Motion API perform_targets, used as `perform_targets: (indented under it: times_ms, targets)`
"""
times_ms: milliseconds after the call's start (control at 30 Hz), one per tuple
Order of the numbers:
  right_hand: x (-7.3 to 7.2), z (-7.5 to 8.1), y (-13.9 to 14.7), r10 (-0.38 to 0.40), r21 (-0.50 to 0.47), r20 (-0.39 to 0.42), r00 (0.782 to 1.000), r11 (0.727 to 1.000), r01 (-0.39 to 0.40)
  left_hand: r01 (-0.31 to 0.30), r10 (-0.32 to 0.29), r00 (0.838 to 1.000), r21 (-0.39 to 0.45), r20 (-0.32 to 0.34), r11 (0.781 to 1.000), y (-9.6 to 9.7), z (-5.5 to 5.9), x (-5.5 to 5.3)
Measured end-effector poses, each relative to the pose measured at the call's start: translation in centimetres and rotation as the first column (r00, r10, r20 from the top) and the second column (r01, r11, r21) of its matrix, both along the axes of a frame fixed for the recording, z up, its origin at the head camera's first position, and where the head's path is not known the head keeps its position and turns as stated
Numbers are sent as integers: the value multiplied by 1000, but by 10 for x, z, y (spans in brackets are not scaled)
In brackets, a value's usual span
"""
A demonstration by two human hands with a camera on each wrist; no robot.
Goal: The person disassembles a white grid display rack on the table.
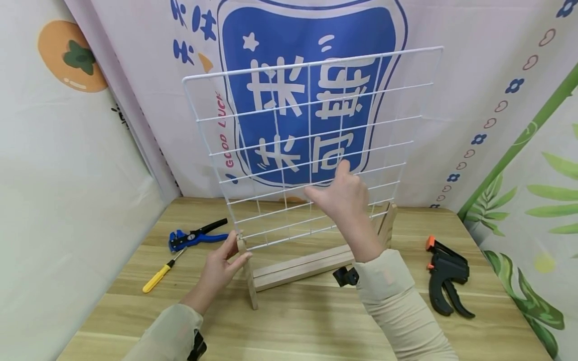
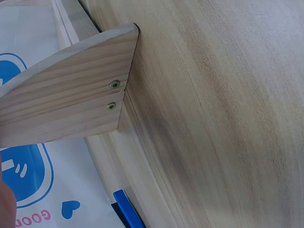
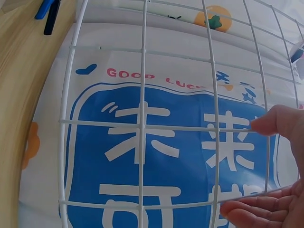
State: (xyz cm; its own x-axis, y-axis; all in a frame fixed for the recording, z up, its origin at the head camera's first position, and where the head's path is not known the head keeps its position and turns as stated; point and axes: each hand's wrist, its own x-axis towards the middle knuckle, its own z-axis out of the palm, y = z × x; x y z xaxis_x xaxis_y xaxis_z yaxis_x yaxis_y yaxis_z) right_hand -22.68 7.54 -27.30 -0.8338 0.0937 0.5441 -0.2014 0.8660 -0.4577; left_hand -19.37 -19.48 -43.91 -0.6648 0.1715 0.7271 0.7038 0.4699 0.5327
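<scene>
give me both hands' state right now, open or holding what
Left hand: closed, holding the wooden end piece.
Right hand: at the white wire grid; whether it grips cannot be told.

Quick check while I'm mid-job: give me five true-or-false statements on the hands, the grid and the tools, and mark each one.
1. The left hand holds an upright of the wooden stand. True.
2. The yellow-handled screwdriver lies on the table near the blue-and-black pliers. True.
3. The right hand is holding the screwdriver. False: that hand is at the white wire grid.
4. The grid lies flat on the table. False: it is raised upright.
5. The black clamp lies to the right of the stand. True.
</scene>
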Motion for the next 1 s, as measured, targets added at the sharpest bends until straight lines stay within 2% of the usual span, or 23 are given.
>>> perform_targets:
  times_ms: [133, 233, 300, 433, 667, 867, 1000]
  targets:
    - [1, 6, 2, -13, -4, -12, 1000, 1000, 13, -24, 24, 1000, -27, -7, 999, 6, 16, 8]
    - [2, 11, 3, -16, -11, 25, 1000, 1000, 17, -32, 31, 999, -41, -21, 999, 11, 29, 16]
    - [3, 12, 3, -16, -13, 39, 999, 1000, 16, -28, 27, 999, -42, -26, 999, 12, 33, 18]
    - [3, 14, 3, -12, -8, 28, 1000, 1000, 12, -32, 31, 999, -48, -33, 998, 13, 33, 18]
    - [4, 17, 4, 18, 13, -69, 997, 1000, -17, -60, 59, 998, -60, -13, 996, 14, 31, 22]
    - [8, 22, 8, 21, 18, -188, 982, 1000, -18, -34, 34, 999, -45, -2, 998, 14, 32, 21]
    - [12, 25, 12, 19, 12, -231, 973, 1000, -17, -18, 19, 1000, -33, 18, 999, 15, 32, 20]
